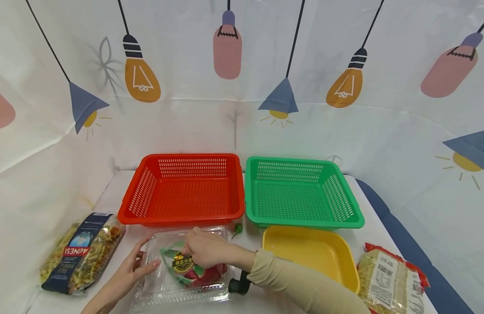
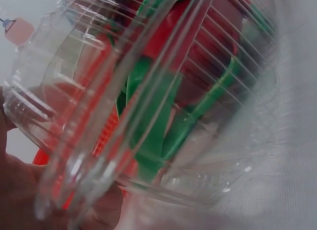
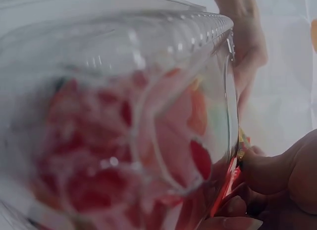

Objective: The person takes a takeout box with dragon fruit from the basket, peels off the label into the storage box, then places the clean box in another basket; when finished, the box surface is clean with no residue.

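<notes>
A clear plastic clamshell box point(image 1: 155, 290) lies on the table at the front, with a red dragon fruit point(image 1: 210, 275) with green scales inside. A black-and-gold label point(image 1: 182, 263) shows on top. My left hand point(image 1: 126, 274) grips the box's left edge, thumb over the top; in the left wrist view, the hand point(image 2: 99, 205) shows behind the ribbed rim. My right hand point(image 1: 206, 247) rests on top with its fingers curled beside the label. In the right wrist view, the thumb point(image 3: 272, 173) and curled fingers are close against the clear plastic.
Behind the box stand a red basket point(image 1: 187, 220) and a green basket point(image 1: 305, 223). A yellow tray point(image 1: 316, 248) sits right of centre. A pasta bag point(image 1: 83, 253) lies left, a grain bag point(image 1: 387, 279) right. A small green scrap point(image 1: 237, 229) is near the red basket.
</notes>
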`<state>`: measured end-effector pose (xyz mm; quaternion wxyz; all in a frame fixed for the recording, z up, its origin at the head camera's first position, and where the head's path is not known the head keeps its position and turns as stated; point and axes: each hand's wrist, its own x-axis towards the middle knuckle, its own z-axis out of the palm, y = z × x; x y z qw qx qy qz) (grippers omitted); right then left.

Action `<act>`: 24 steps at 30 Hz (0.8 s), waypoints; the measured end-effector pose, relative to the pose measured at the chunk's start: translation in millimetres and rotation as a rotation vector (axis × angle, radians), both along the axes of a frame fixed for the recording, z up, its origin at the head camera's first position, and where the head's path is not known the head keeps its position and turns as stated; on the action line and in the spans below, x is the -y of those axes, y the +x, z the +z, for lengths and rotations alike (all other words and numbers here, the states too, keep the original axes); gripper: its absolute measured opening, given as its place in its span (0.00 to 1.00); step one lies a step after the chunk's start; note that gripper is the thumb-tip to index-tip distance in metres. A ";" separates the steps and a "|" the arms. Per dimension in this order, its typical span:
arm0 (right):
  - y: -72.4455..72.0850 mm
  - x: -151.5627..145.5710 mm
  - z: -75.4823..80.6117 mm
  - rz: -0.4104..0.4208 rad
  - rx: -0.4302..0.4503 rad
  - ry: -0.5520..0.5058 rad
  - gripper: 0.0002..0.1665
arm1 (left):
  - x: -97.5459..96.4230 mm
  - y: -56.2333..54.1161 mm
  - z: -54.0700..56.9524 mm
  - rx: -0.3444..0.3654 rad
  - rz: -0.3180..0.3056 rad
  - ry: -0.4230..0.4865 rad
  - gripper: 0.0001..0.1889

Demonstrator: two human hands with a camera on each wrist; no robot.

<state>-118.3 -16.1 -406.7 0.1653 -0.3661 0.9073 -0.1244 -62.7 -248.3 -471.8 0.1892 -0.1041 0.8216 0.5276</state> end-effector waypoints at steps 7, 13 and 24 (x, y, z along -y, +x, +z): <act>0.2 -0.7 0.5 0.007 0.000 0.008 0.05 | 0.1 0.9 1.4 -0.007 -0.005 -0.003 0.45; 0.6 -3.5 2.5 -0.016 0.037 -0.027 0.04 | -0.3 0.1 1.6 -0.005 -0.006 -0.008 0.45; -7.0 -15.3 -1.4 -0.040 0.251 -0.191 0.12 | -1.0 0.6 1.3 -0.005 0.001 0.001 0.45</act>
